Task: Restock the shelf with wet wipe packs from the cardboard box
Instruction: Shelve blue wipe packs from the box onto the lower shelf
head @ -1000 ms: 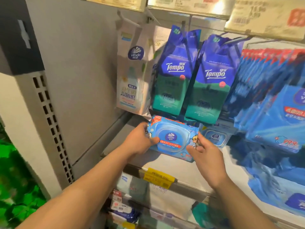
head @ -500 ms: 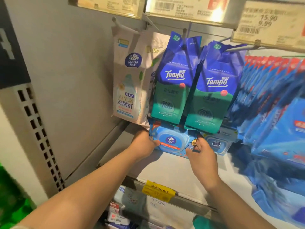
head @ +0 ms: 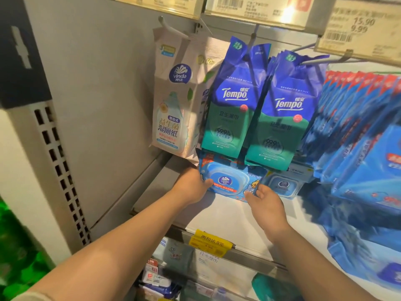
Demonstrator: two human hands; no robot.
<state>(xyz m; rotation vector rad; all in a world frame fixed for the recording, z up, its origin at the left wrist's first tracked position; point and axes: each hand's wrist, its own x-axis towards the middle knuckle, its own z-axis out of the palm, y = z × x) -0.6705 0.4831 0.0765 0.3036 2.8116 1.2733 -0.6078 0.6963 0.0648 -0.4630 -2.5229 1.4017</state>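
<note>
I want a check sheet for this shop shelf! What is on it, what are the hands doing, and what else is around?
Surface: white shelf, bare patch in front of the pack.
Job's things: blue Vinda wet wipe pack far back on the shelf, under the hanging Tempo packs; cardboard box not seen.
Clutter: second lidded pack beside it on the right; blue packs piled right.
Grips: left hand holds the pack's left end; right hand touches its right corner, fingers relaxed.
Cables: nothing seen.
Surroundings: yellow price tag on the shelf edge, price cards above, white Vinda bag hanging left.
</note>
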